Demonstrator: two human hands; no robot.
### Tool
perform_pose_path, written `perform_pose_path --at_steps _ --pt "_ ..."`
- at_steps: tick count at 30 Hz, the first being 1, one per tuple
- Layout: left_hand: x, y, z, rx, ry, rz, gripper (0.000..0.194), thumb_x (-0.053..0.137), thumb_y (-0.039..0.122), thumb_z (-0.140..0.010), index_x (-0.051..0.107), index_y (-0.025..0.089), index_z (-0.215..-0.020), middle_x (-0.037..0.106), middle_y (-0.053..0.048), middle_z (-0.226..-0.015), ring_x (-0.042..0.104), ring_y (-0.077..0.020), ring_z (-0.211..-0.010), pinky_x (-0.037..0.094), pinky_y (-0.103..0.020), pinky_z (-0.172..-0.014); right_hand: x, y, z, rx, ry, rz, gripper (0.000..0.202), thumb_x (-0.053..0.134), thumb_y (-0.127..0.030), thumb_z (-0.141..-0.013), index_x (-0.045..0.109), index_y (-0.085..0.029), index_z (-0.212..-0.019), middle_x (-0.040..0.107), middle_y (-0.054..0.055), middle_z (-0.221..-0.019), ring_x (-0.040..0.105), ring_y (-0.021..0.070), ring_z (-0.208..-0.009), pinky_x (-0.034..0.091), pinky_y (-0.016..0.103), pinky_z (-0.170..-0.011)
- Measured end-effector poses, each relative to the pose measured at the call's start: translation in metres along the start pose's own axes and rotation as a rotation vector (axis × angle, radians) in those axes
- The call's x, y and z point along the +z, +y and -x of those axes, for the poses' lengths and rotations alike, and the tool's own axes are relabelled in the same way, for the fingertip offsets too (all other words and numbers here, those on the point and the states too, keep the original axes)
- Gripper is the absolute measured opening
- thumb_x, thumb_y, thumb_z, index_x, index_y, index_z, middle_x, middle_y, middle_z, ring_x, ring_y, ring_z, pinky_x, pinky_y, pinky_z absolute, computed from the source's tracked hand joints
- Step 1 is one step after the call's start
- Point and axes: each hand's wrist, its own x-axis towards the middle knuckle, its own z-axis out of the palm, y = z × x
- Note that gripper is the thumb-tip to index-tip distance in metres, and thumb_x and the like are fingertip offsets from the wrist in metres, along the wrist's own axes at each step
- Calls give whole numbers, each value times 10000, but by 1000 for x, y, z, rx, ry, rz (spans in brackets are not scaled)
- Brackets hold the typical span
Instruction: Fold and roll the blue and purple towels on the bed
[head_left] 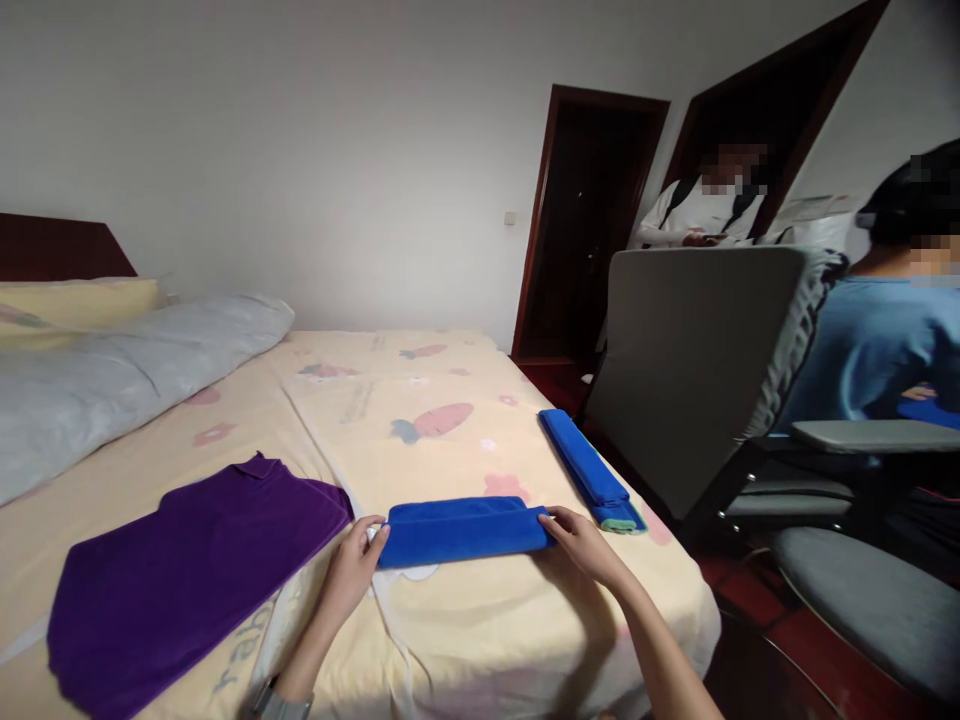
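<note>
Both hands are on one folded blue cloth (pixel 466 540), which lies lengthwise across the near part of the bed (pixel 480 625). The left hand (pixel 358 556) pinches its left end between thumb and fingers; the right hand (pixel 579 541) grips the right end the same way. Gripping at opposite ends probably keeps the strip taut and its layers aligned; a grip at one end alone would likely let the soft fabric sag. A lengthwise fold edge runs along the top face, with a rear layer showing behind it. A second blue cloth (pixel 586 462), also narrow and folded, with a green edge at its near end, rests by the right side of the bed, apart from the first; its position there presumably leaves the middle free for handling. A purple shirt (pixel 176 580) lies spread flat to the left, collar toward the wall (pixel 360 170), near the left hand but apparently not held by it.
</note>
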Motion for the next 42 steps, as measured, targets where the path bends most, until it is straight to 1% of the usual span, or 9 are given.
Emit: perform_pose_path --at_steps 5,9,13,17,24,29,32,35,42 --pt "-8 6 16 37 -84 -73 373 546 561 -824 670 235 -956 609 22 -587 615 -204 -549 450 -282 -558 -7 6 7 99 -32 180 361 586 -460 -848 684 -168 -1037 740 91 -910 682 274 -859 504 344 -746" --pt "-22 10 29 223 -72 -143 294 582 470 -850 686 274 -1042 714 -72 -1089 673 -266 -984 518 -344 -887 -9 -7 17 -140 62 262 275 570 -290 -830 676 -232 -1076 666 95 -1151 614 273 -1082 478 370 -929" --pt "-25 11 36 374 -203 -182 429 656 329 -800 634 360 -1227 591 -36 -1376 531 -282 -1281 421 -396 -1106 -5 -13 22 -275 -141 228 587 559 -95 -635 632 -251 -1196 588 75 -1300 506 265 -1253 396 377 -1078" --pt "-20 8 33 383 -228 -206 507 574 139 -747 630 327 -1214 645 -38 -1294 556 -261 -1236 425 -376 -1083 0 -7 16 -213 -120 270 612 514 -89 -609 631 -229 -1193 624 78 -1243 534 269 -1208 398 393 -1061" --pt "-22 17 -6 168 -257 -131 252 447 246 -839 599 204 -1036 670 -19 -828 635 -182 -747 472 -264 -681 5 3 -23 -43 -86 79 414 470 -241 -795 611 -196 -1182 703 48 -1072 655 213 -913 505 327 -843" --pt "-22 26 -38 154 -306 -140 225 487 236 -770 659 180 -904 689 -40 -871 639 -196 -833 469 -267 -738 10 6 -57 -26 -65 150 424 542 -267 -765 685 -166 -1152 700 105 -1154 634 270 -1052 457 369 -953" --pt "-25 28 -45 159 -419 -112 358 505 198 -719 671 176 -1035 712 -32 -927 644 -183 -804 483 -254 -713 6 2 -61 -34 -150 147 521 553 -208 -728 665 -183 -1237 685 96 -1204 631 261 -1067 461 347 -953" --pt "-29 31 -46 183 -501 -105 360 534 173 -652 701 169 -971 699 -24 -940 639 -194 -841 485 -256 -737 -1 -9 -55 -86 -268 208 580 588 -162 -673 666 -190 -1247 660 91 -1202 623 254 -1049 464 334 -948" --pt "-35 38 -22 322 -367 -177 407 503 103 -608 652 218 -969 680 -32 -1048 625 -224 -993 464 -292 -871 -19 -32 -25 -265 -136 263 390 553 -121 -751 706 -205 -1100 641 94 -1147 607 237 -1030 494 314 -854"
